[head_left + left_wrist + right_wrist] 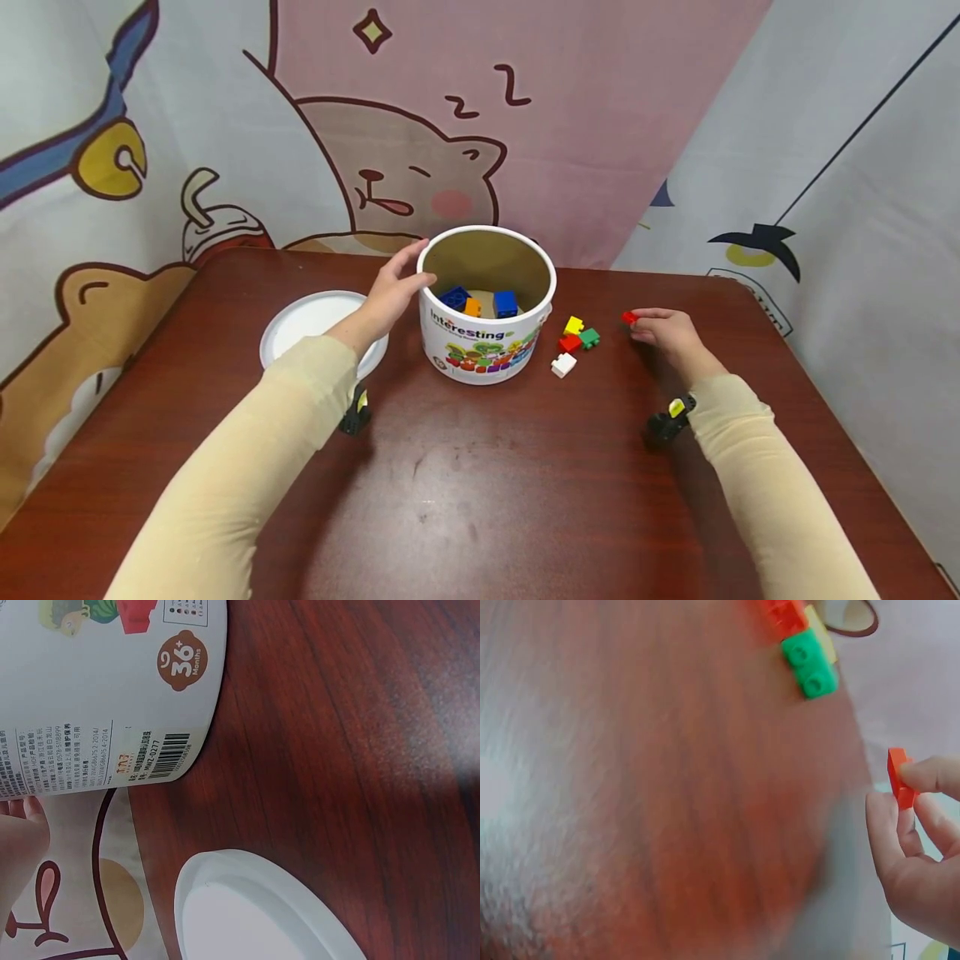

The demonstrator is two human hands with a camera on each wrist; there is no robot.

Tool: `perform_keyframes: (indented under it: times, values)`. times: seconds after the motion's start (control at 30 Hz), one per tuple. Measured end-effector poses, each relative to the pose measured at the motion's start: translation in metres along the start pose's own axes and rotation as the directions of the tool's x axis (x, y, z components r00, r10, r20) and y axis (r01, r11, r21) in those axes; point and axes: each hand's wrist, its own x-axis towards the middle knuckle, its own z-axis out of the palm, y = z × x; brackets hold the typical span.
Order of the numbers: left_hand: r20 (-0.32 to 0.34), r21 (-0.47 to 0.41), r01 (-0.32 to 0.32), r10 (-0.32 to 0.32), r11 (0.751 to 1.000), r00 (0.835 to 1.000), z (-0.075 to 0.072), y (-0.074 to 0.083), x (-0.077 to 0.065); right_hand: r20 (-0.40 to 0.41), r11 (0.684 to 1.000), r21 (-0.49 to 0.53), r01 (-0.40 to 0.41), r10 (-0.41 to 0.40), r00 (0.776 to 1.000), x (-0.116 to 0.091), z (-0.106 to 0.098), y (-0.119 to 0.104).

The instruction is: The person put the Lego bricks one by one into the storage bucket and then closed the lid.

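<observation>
My left hand (386, 292) holds the left side of a white plastic bucket (480, 350) at its rim, thumb over the edge. Blue and orange building blocks (506, 304) lie inside it. In the left wrist view, the hand (22, 840) shows only partly beside the printed bucket wall (97, 697). Off to the right, my right hand (667, 333) pinches a small red building block (628, 317) between thumb and fingers. The right wrist view shows this red block (900, 778) held up at the fingertips. Left of that hand, a yellow block (573, 325), a red one (570, 343), a green one (590, 337) and a white one (563, 365) lie together.
A round white lid (288, 329) lies on the brown table (465, 500) left of the bucket, partly behind my left arm. Behind the table's far edge hangs a cartoon-printed cloth (600, 125). Black camera mounts (667, 421) sit at both wrists.
</observation>
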Motion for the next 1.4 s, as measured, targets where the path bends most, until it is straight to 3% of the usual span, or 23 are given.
perform_keyframes:
  times: [0.2,0.4,0.7,0.9,1.2,1.4]
  values:
    - [-0.003,0.003,0.003,-0.003,1.000,1.000,0.000,-0.001,0.000,0.050,0.991,0.133,0.005,-0.012,0.999,-0.010,0.005,-0.019]
    - [-0.003,0.005,-0.002,0.002,1.000,1.000,0.000,-0.001,0.000,0.087,0.961,0.277,-0.026,0.001,0.996,-0.013,0.013,-0.041]
    - [-0.009,0.006,-0.016,0.016,1.000,1.000,0.000,-0.001,-0.001,0.115,0.971,0.238,0.011,-0.040,0.993,-0.022,0.026,-0.071]
    - [-0.008,0.003,-0.027,0.027,1.000,1.000,0.000,-0.001,0.000,0.148,0.986,0.156,0.054,-0.077,0.986,-0.031,0.038,-0.095]
    - [0.008,0.009,-0.008,0.008,1.000,1.000,-0.003,-0.002,0.001,0.209,0.976,0.193,0.103,-0.144,0.967,-0.041,0.067,-0.126]
    - [0.011,-0.050,0.002,-0.001,0.999,1.000,-0.001,-0.002,0.002,0.237,0.970,0.209,0.123,-0.173,0.956,-0.044,0.088,-0.137]
